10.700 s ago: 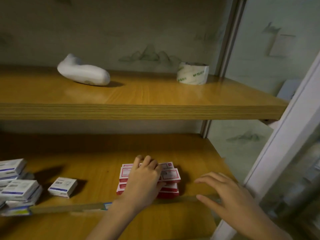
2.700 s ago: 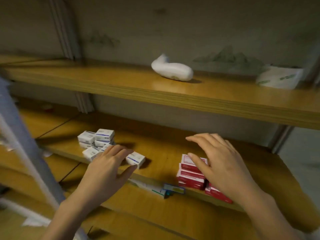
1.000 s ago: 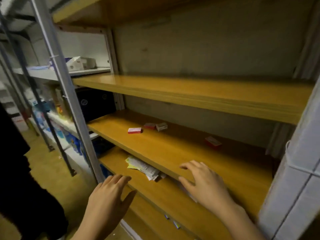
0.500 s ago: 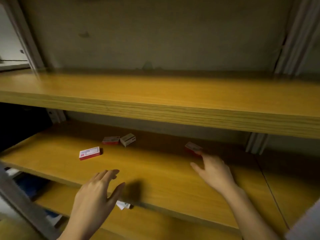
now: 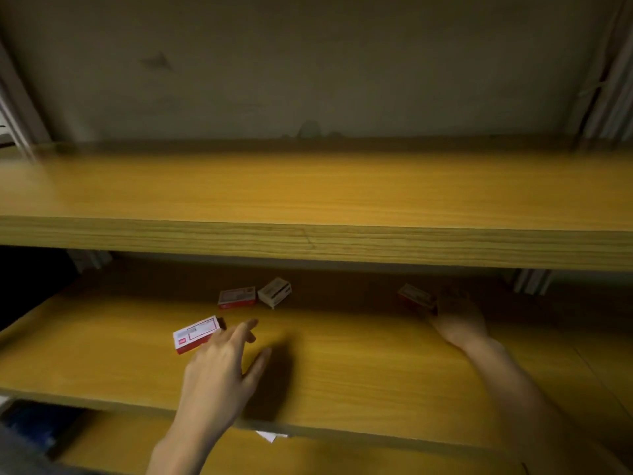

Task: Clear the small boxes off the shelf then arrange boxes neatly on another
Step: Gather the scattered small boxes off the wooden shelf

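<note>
Several small boxes lie on the lower wooden shelf [image 5: 359,365]. A red-and-white box [image 5: 196,334] lies at front left. Behind it sit a red box [image 5: 237,297] and a pale box [image 5: 275,291] side by side. Another red box [image 5: 415,297] lies far back on the right in shadow. My left hand [image 5: 222,366] is open with spread fingers, and its fingertips reach the right end of the red-and-white box. My right hand [image 5: 457,320] is stretched to the back, fingers against the right end of the shadowed red box. Its grip is too dark to make out.
The upper wooden shelf [image 5: 308,197] overhangs the lower one, leaving a low gap. Metal uprights stand at the right [image 5: 613,97] and left [image 5: 17,111]. A scrap of paper [image 5: 270,436] pokes out under the lower shelf's front edge. Dark blue items [image 5: 30,430] sit at bottom left.
Over the last second the view has turned from the side to face this rack. My left hand moved forward to the red-and-white box. My right hand stays at the far right box.
</note>
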The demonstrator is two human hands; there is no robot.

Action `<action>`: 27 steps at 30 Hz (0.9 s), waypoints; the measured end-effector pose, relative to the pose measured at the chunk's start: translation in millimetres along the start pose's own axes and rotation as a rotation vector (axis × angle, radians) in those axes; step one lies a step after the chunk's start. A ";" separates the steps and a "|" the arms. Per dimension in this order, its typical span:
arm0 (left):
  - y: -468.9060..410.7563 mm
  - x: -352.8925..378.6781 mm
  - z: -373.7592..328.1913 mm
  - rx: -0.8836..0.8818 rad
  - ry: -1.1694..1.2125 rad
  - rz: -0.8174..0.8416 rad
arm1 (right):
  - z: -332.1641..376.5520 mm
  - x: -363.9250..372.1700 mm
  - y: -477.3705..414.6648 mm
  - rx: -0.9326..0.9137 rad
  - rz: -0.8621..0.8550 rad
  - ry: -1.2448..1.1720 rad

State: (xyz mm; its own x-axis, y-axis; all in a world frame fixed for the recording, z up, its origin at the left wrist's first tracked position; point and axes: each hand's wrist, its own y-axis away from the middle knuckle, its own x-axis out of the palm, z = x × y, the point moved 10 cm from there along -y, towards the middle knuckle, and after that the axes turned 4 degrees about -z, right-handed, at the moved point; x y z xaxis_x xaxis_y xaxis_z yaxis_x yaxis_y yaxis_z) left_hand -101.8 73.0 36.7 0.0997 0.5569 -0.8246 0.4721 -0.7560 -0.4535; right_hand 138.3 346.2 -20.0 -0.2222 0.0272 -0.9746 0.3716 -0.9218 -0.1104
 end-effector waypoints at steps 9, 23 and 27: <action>-68.7 33.0 36.8 -0.038 -0.179 0.061 | 62.6 -41.1 63.1 -0.154 -0.165 -0.082; -115.0 89.8 33.8 0.063 -0.113 0.274 | 71.3 -82.4 164.0 -0.034 -0.290 0.003; -88.1 74.4 -10.7 0.268 -0.059 0.269 | 55.7 -96.6 195.6 0.021 -0.322 -0.007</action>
State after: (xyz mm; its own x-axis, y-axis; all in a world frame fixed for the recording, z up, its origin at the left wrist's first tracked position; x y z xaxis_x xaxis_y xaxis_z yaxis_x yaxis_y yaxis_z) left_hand -126.6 184.8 19.0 0.1349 0.3111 -0.9407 0.1892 -0.9400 -0.2837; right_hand 182.2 141.7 63.4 -0.3317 0.3163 -0.8888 0.2625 -0.8740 -0.4090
